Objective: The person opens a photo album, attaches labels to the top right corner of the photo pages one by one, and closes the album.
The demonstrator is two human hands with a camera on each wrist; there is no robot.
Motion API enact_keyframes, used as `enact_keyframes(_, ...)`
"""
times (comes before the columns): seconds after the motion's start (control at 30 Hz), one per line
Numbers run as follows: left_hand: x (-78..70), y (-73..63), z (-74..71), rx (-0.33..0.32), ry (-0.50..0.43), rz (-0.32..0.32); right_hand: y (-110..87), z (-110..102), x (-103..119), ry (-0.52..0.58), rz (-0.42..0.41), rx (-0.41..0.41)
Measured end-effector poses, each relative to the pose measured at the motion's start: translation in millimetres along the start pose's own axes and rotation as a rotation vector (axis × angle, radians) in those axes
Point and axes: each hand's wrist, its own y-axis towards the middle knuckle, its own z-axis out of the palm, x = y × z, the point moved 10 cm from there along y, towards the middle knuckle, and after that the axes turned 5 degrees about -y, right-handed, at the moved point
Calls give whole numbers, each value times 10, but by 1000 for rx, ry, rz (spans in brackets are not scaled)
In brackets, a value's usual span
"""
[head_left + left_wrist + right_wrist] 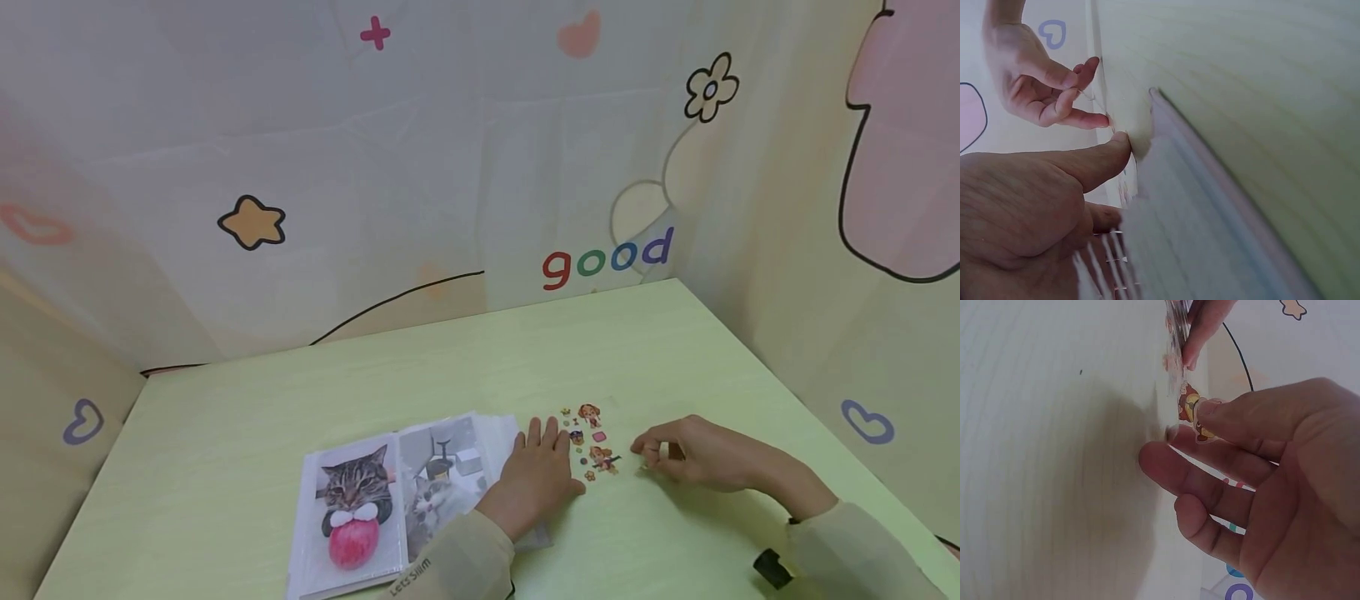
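Note:
On the table's right half lies a clear sticker sheet (598, 437) printed with small cartoon puppies, badges and flowers. My left hand (529, 483) rests flat at its left edge, fingers stretched away from me and thumb out toward the sheet. Just right of the sheet, my right hand (697, 454) pinches a cartoon puppy sticker (1204, 432) between thumb and index finger, low over the table. An open photo album (397, 492) lies under and beside my left forearm, a cat picture on each visible page. Its page edges (1166, 231) show close by my left hand.
The pale green table (225, 442) meets a printed curtain (450, 167) at the back and sides. A black strap piece (772, 568) shows by my right sleeve. The album takes up the front middle.

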Motion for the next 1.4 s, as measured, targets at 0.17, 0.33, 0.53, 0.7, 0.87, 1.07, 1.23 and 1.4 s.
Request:
enact_keyframes(0.17, -1, 4, 2, 7, -12, -7, 0, -11, 5, 16, 13, 7)
enact_keyframes(0.33, 0, 15, 10, 14, -18, -12, 2, -10, -9, 54, 26, 3)
enact_keyframes(0.53, -9, 22, 4, 4, -21, -6, 0, -8, -56, 149, 75, 0)
enact_keyframes(0.7, -12, 28, 5, 1, -10, -6, -6, -23, -99, 201, 106, 2)
enact_keyframes(0.87, -19, 32, 12, -4, -10, 1, -28, -27, -162, 253, 121, 9)
enact_keyframes(1.07, -16, 30, 17, -2, -18, 4, -33, -16, -187, 301, 128, -1)
enact_keyframes(1.23, -3, 31, 26, 7, -29, 0, -11, -2, -174, 307, 147, -11)
enact_keyframes(1.4, 3, 30, 31, 8, -32, -6, 3, -3, -163, 275, 150, -17)
